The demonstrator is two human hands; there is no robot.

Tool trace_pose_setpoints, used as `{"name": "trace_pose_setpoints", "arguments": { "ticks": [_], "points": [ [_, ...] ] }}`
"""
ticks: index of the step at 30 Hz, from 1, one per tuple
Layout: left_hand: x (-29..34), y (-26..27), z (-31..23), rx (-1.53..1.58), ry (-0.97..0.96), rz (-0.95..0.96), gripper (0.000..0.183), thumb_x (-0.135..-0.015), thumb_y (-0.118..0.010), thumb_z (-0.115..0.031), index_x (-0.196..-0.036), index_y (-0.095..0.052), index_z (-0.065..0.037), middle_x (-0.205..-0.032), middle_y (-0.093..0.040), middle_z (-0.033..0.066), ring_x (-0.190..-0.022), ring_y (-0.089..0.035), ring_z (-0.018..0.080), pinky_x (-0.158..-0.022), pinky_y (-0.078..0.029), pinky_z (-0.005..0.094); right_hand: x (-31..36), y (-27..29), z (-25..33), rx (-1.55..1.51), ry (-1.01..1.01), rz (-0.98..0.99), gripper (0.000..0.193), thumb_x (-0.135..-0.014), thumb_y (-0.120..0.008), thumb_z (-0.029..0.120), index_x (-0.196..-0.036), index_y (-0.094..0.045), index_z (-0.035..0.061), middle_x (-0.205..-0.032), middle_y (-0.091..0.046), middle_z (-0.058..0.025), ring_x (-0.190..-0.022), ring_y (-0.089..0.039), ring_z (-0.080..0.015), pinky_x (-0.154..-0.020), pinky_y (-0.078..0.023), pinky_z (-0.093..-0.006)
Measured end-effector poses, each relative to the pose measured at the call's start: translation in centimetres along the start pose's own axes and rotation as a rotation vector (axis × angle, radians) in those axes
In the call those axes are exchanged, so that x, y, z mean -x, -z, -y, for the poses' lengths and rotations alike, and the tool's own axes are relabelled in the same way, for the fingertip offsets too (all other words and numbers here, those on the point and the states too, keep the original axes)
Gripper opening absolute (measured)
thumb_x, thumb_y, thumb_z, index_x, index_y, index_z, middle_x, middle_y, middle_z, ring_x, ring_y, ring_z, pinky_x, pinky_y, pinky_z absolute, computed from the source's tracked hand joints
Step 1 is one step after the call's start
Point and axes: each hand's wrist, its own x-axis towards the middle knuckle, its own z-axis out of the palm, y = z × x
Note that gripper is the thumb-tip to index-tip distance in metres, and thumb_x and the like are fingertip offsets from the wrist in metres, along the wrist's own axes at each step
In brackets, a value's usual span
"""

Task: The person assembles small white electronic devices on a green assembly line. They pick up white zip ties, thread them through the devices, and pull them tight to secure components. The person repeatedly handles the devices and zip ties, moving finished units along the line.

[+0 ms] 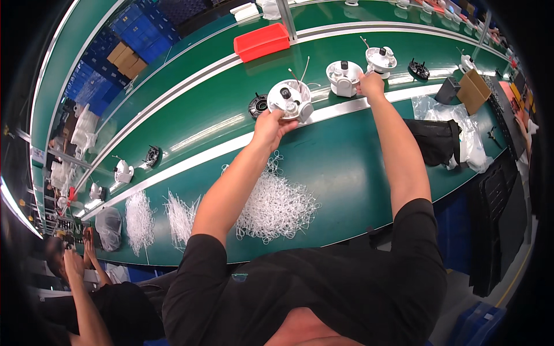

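Note:
My left hand [271, 128] is closed on the near edge of a white round device housing [299, 99], thumb on top and fingers below. The housing has a black cylinder in it and thin wires standing up. Farther right, my right hand [371, 85] pinches the right side of a second white housing [344, 86], also with a black cylinder. Some of its fingertips are hidden. Behind that hand sits a third white housing [381, 59] with a wire sticking up. A black ring-shaped part [258, 106] lies just left of the first housing.
Piles of white cable loops [276, 207] lie on the near green worktop. A red bin [262, 43] stands beyond the belt. Another black ring part [419, 70], an open cardboard box [474, 92] and a black bag [430, 141] are rightward. A co-worker's arm [86, 305] shows lower left.

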Motion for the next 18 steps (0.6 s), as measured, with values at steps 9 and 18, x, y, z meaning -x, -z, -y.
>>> {"name": "trace_pose_setpoints", "arguments": {
  "ticks": [9, 18],
  "points": [
    [6.4, -1.0, -0.1, -0.022, -0.036, 0.032, 0.03, -0.097, -0.046, -0.007, -0.123, -0.046, 0.007, -0.113, -0.063, 0.019, -0.091, -0.069, 0.0281, -0.074, -0.063, 0.0341, 19.7, 0.6, 0.8, -0.306, 0.355, 0.387, 0.046, -0.1, -0.055, 0.033, -0.128, -0.059, -0.0031, -0.112, -0.07, -0.0111, -0.102, -0.063, -0.0173, -0.093, -0.047, -0.0322],
    [10.1, -2.9, 2.7, -0.258, 0.115, 0.166, 0.033, -0.095, -0.055, -0.01, -0.121, -0.05, 0.009, -0.102, -0.067, 0.019, -0.082, -0.071, 0.0246, -0.069, -0.063, 0.0316, 21.8, 1.3, 1.5, -0.043, 0.56, 0.286, 0.03, -0.098, -0.058, 0.02, -0.114, -0.069, -0.0016, -0.108, -0.07, -0.0158, -0.096, -0.067, -0.0218, -0.084, -0.05, -0.0319]
  ]
}}
